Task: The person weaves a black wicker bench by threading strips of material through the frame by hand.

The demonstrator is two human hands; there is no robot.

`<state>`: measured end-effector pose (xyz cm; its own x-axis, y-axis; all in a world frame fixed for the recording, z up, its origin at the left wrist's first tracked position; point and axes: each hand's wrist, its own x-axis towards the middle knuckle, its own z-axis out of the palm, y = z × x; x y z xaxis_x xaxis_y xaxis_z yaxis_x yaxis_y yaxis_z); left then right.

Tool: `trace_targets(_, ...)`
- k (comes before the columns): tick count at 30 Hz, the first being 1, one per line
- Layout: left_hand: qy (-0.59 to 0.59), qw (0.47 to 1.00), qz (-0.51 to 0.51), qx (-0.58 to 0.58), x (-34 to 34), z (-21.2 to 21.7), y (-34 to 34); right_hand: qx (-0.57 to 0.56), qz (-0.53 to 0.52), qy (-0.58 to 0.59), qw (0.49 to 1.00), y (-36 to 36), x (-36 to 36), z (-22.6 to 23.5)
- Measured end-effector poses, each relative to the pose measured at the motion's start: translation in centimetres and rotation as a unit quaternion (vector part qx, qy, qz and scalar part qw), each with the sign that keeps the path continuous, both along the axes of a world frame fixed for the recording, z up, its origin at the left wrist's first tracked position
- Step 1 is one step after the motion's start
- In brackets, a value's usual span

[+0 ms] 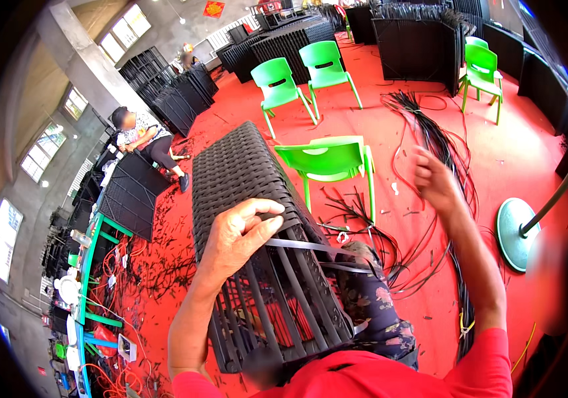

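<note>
A black woven wicker piece (234,166) leans lengthwise before me, across my lap. Its far part is covered in tight weave; the nearer part shows bare dark bars (277,298). My left hand (241,229) rests at the edge of the weave, thumb and forefinger pinched on a flat dark strip (310,246). From there the strip runs right across the bars, toward my patterned trouser leg (380,298). Raised out to the right, above the floor, is my right hand (435,178), fingers curled and slightly blurred. Whatever it holds, if anything, cannot be made out.
Green chairs (327,159) stand just beyond the piece and farther back. A long bundle of black strips (440,139) lies on the red floor at right, near a round green stand base (516,232). Another person (144,136) sits at left beside black panels (131,192).
</note>
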<state>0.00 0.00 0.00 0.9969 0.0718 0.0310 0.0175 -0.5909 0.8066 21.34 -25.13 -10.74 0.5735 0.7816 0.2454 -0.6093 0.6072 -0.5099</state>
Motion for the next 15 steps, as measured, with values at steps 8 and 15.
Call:
trace_targets(8, -0.014, 0.991, -0.038, -0.128, -0.1, -1.2, -0.3, 0.018, -0.007, -0.017, 1.0, 14.7, -11.7, 9.5)
trace_targets(15, -0.012, 0.981, -0.038, -0.19, -0.4, -0.6, 0.1, 0.086, -0.145, -0.06, 0.984, 9.6, 0.9, 8.8)
